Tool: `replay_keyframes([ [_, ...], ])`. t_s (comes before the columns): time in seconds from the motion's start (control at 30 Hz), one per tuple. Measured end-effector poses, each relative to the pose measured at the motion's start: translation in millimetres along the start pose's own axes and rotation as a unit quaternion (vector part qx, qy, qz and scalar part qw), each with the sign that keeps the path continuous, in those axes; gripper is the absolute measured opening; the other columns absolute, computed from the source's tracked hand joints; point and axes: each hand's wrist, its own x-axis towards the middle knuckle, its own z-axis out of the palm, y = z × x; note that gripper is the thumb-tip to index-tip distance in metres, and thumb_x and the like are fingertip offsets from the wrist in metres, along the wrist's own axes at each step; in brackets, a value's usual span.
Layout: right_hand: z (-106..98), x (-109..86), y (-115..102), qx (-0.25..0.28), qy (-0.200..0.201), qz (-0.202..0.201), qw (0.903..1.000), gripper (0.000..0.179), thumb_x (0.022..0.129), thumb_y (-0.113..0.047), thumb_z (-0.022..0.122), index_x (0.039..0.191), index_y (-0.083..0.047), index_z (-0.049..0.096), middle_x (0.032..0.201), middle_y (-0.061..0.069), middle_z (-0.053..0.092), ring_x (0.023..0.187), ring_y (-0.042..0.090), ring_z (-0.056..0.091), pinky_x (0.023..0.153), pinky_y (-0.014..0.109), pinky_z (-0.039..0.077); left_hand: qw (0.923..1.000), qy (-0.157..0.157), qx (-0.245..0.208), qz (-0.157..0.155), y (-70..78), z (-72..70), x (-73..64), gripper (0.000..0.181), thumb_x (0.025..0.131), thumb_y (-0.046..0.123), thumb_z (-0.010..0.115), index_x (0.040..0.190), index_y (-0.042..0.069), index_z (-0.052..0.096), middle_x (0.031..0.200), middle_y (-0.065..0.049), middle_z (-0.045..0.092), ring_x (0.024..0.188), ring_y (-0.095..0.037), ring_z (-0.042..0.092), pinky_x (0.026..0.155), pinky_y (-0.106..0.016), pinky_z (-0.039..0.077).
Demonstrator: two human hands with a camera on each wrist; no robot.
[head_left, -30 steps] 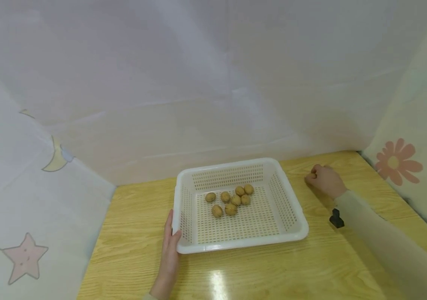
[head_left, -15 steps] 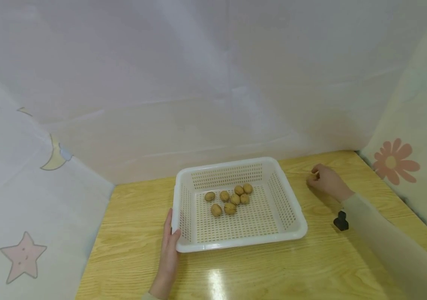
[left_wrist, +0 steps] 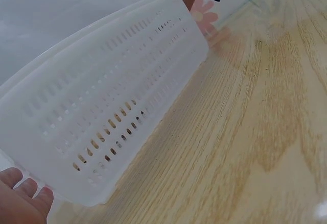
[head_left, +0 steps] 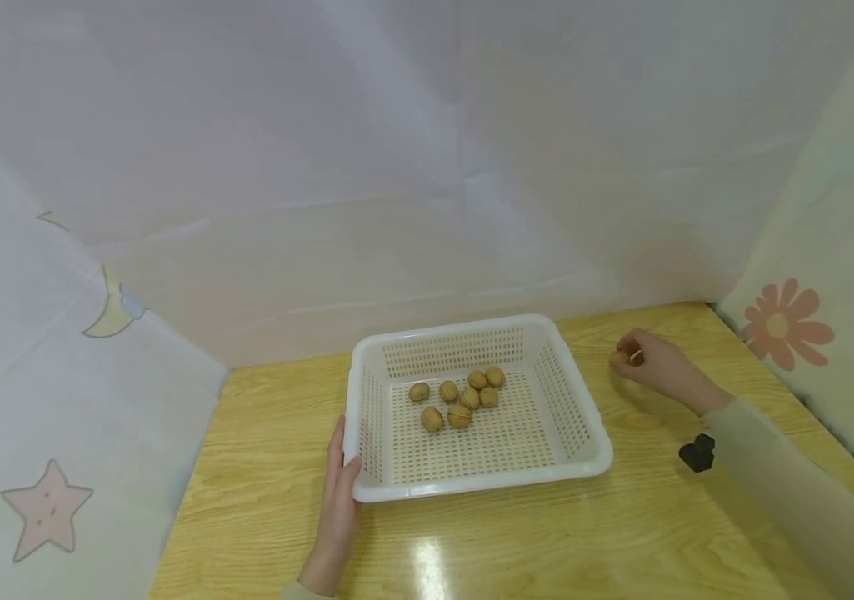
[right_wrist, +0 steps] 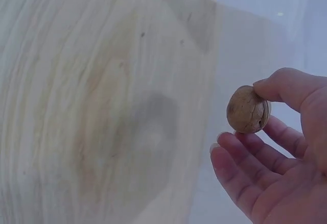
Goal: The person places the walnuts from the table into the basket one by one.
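A white plastic basket (head_left: 482, 477) with slotted walls stands on the table, and several walnuts (head_left: 460, 417) lie on its floor. My left hand (head_left: 336, 508) rests against its near left corner, fingers extended along the outside and thumb at the rim. In the left wrist view, fingertips (left_wrist: 45, 196) touch that end of the basket. Right of the basket, my right hand (head_left: 659, 364) pinches one walnut (right_wrist: 247, 109) between thumb and fingers. The right wrist view shows the other fingers spread below this nut. Part of the left hand's fingers is hidden by the basket's side.
The wood-grain table (head_left: 269, 467) extends on both sides of the basket and in front of it. A pale cloth (head_left: 427, 250) hangs behind, with patterned cloth at left and right. A black device (head_left: 697, 452) hangs at the right wrist.
My right wrist has swung slightly right while the fingers stay near the same spot, and the pinched walnut shows more clearly. The left hand and basket keep their place.
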Motion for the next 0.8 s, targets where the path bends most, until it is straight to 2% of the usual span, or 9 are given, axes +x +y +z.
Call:
replay_keyframes([
  [0.2,-6,-6.0,-26,0.007,0.006,-0.048,0.9988,0.041,0.100,-0.020,0.069,0.124,0.011,0.057,0.115,0.026,0.067,0.100,0.038,0.067,0.078,0.044,0.059,1.0000,0.001,0.005,-0.004,2.0,0.7,-0.9,0.066,0.110,0.018,0.028,0.169,0.023,-0.001,0.174,-0.017,0.008,0.154,-0.049,0.021,0.116,-0.066,0.031],
  [0.4,-12,-11.2,-55,0.026,-0.002,-0.052,0.9983,0.039,0.099,-0.023,0.071,0.124,0.006,0.060,0.117,0.018,0.068,0.103,0.032,0.067,0.080,0.039,0.059,1.0000,-0.003,0.002,0.000,2.2,0.6,-1.4,0.066,0.110,0.018,0.028,0.169,0.022,-0.001,0.174,-0.017,0.009,0.154,-0.049,0.021,0.117,-0.066,0.030],
  [0.8,-23,-7.3,-109,0.036,-0.021,-0.085,0.9955,0.033,0.098,-0.021,0.073,0.122,-0.001,0.062,0.119,0.014,0.067,0.105,0.028,0.066,0.084,0.041,0.058,0.9999,-0.010,-0.002,0.004,-1.8,-1.6,-0.4,0.066,0.111,0.022,0.028,0.169,0.023,-0.003,0.173,-0.018,0.008,0.154,-0.050,0.019,0.116,-0.068,0.029],
])
